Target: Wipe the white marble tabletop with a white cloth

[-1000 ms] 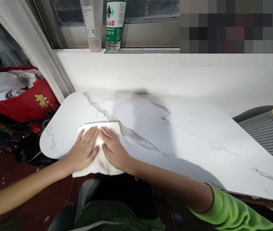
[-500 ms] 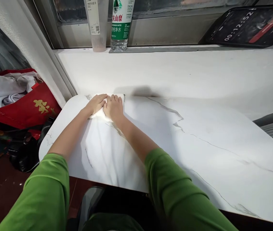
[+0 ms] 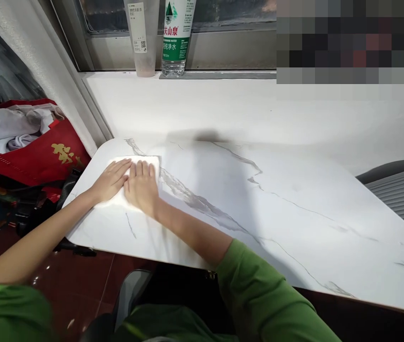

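A white cloth (image 3: 119, 199) lies spread on the left part of a white marble-patterned table (image 3: 223, 185). My left hand (image 3: 111, 180) rests flat on the cloth with its fingers stretched out, angled toward the upper right. Beside it, my right hand (image 3: 142, 185) presses flat on the same cloth, fingers pointing away from me. The two hands touch or nearly touch at the thumbs. Part of the cloth is hidden under both palms.
A clear plastic cup (image 3: 145, 42) and a water bottle (image 3: 176, 42) stand on the window ledge. Left of the table is a red bag (image 3: 38, 156) with pale fabric in it. A grey ribbed object (image 3: 397, 194) sits at the right edge. The upper right corner is pixelated.
Both hands and the cloth have moved toward me and to the left across the table. More of the cloth now shows flat. The view has shifted slightly.
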The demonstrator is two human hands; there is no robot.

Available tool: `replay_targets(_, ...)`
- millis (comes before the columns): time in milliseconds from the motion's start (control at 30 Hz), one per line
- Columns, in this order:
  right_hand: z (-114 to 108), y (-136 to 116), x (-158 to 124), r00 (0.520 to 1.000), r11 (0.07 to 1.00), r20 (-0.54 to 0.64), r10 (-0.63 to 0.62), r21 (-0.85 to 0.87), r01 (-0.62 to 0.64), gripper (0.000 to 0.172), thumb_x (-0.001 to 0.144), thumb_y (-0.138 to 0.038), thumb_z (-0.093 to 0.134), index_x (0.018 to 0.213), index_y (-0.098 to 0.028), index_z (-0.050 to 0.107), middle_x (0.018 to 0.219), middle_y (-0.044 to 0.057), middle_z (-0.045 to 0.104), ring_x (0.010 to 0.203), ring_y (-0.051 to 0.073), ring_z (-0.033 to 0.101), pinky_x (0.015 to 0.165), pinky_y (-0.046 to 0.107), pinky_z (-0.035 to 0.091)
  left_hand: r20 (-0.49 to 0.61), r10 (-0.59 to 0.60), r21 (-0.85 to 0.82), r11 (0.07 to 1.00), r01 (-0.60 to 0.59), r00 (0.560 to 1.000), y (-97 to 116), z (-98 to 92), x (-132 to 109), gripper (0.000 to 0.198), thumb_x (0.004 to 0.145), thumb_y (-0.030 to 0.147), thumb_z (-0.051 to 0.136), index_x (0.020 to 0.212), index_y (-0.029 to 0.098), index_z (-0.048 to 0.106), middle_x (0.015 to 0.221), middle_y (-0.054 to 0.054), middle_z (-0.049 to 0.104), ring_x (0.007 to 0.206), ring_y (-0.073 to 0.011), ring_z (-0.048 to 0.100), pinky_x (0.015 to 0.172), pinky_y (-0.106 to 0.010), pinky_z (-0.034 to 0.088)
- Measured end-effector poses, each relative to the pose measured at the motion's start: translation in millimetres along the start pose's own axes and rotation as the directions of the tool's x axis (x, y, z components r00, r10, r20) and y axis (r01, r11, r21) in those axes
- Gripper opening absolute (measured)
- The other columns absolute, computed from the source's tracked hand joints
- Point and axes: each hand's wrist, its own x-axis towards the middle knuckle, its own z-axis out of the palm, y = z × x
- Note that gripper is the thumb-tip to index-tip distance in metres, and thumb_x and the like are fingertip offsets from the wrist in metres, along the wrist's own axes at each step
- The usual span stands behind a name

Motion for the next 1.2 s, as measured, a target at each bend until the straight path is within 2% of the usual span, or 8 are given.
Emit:
replay_targets(167, -10, -52, -32, 0.985, 0.983, 0.011, -0.174, -0.05, 0.175, 0.062, 0.095, -0.039, 0.035, 0.143, -0.002, 0.047, 0.144, 0.021, 0.051, 0.137, 0.04, 0.041, 0.117, 0.063, 0.022, -0.06, -0.033, 0.035, 0.999, 0.036, 0.998, -7, -8.3, -87, 0.056, 0.1, 0.038, 0.02, 0.152, 0.019, 0.031, 0.158, -0.007, 0.035, 0.147, -0.0229, 0.03, 0.122, -0.048, 0.019)
replay_targets(233, -12, -63, -36, 0.981, 0.98, 0.043, -0.19, -0.05, 0.193, 0.059, 0.093, -0.044, 0.04, 0.141, -0.011, 0.051, 0.142, 0.013, 0.055, 0.137, 0.038, 0.042, 0.118, 0.06, 0.023, -0.073, -0.038, 0.039, 0.998, 0.041, 0.997, -9, -9.6, -104, 0.056, 0.101, 0.038, 0.02, 0.152, 0.02, 0.031, 0.158, -0.006, 0.035, 0.146, -0.0233, 0.031, 0.122, -0.048, 0.019)
replay_targets(300, -10, -67, -32, 0.981, 0.982, 0.077, -0.178, -0.043, 0.182, 0.06, 0.092, -0.047, 0.044, 0.141, -0.015, 0.053, 0.141, 0.01, 0.057, 0.137, 0.038, 0.043, 0.118, 0.058, 0.024, -0.065, -0.037, 0.027, 0.999, 0.039, 0.997, -14, -11.6, -108, 0.056, 0.1, 0.038, 0.021, 0.152, 0.02, 0.031, 0.157, -0.006, 0.036, 0.146, -0.0239, 0.032, 0.122, -0.048, 0.02)
replay_targets(400, -2, -63, -10, 0.982, 0.986, 0.097, -0.164, -0.026, 0.167, 0.064, 0.094, -0.046, 0.039, 0.144, -0.007, 0.048, 0.145, 0.015, 0.052, 0.138, 0.039, 0.041, 0.116, 0.057, 0.028, -0.042, -0.061, -0.005, 0.998, 0.061, 0.997, -27, -16.2, -88, 0.057, 0.098, 0.04, 0.024, 0.15, 0.02, 0.035, 0.156, -0.007, 0.039, 0.144, -0.025, 0.034, 0.121, -0.048, 0.022)
replay_targets(667, 30, -26, 88, 0.995, 0.994, 0.044, -0.084, 0.078, 0.08, 0.054, 0.094, -0.031, 0.04, 0.138, -0.001, 0.05, 0.143, 0.021, 0.051, 0.133, 0.034, 0.043, 0.116, 0.051, 0.025, -0.085, -0.139, -0.064, 0.989, 0.134, 0.987, -81, -16.7, 19, 0.058, 0.091, 0.038, 0.031, 0.14, 0.013, 0.047, 0.15, -0.011, 0.046, 0.14, -0.0239, 0.04, 0.12, -0.042, 0.025)
replay_targets(867, 52, 4, 133, 0.999, 0.994, 0.018, -0.034, 0.107, 0.031, 0.05, 0.094, -0.024, 0.036, 0.135, 0.001, 0.05, 0.137, 0.023, 0.054, 0.129, 0.034, 0.044, 0.113, 0.051, 0.023, -0.043, -0.156, -0.049, 0.987, 0.154, 0.987, -100, -7.9, 82, 0.056, 0.089, 0.028, 0.035, 0.141, 0.01, 0.047, 0.151, -0.011, 0.046, 0.14, -0.0231, 0.038, 0.12, -0.037, 0.024)
replay_targets(1033, 70, 22, 148, 0.998, 0.992, -0.018, -0.067, 0.104, 0.068, 0.049, 0.095, -0.023, 0.032, 0.133, 0.0, 0.051, 0.136, 0.023, 0.055, 0.129, 0.034, 0.044, 0.112, 0.049, 0.022, -0.06, -0.159, -0.038, 0.987, 0.157, 0.985, -105, -2.8, 102, 0.054, 0.089, 0.025, 0.036, 0.141, 0.014, 0.047, 0.151, -0.008, 0.046, 0.14, -0.022, 0.039, 0.119, -0.036, 0.025)
replay_targets(1200, 72, 26, 136, 0.993, 0.986, -0.034, -0.116, 0.119, 0.119, 0.051, 0.095, -0.024, 0.032, 0.136, 0.002, 0.049, 0.142, 0.024, 0.05, 0.132, 0.035, 0.042, 0.112, 0.05, 0.022, -0.051, -0.162, -0.008, 0.987, 0.162, 0.985, -88, -2.4, 87, 0.053, 0.092, 0.025, 0.034, 0.143, 0.016, 0.045, 0.152, -0.007, 0.044, 0.142, -0.0224, 0.037, 0.12, -0.039, 0.023)
